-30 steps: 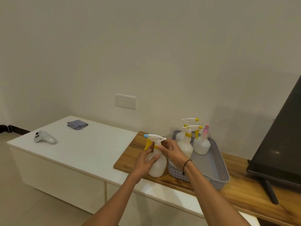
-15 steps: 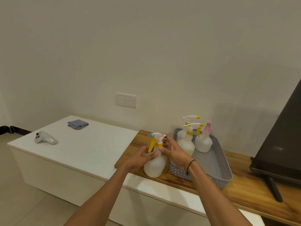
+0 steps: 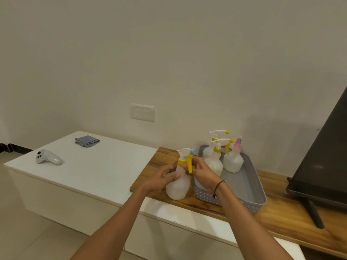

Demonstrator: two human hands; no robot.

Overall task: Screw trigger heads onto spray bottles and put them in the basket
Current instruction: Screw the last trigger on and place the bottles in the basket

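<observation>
head view: both hands on one spray bottle [image 3: 176, 186]
left hand [image 3: 161, 178]: grips bottle body
right hand [image 3: 201, 173]: pinches trigger head [image 3: 186, 157]
basket [image 3: 249, 192]: just right of grip

1 spray bottle in hand, 3 standing in the basket

A translucent white spray bottle [image 3: 177, 186] is standing upright between the left hand [image 3: 161, 177] and right hand [image 3: 201, 171], its yellow-collared trigger head [image 3: 185, 156] seated on top; beyond the right hand, 3 capped bottles [image 3: 217, 160] are standing in the grey basket [image 3: 249, 188].
</observation>
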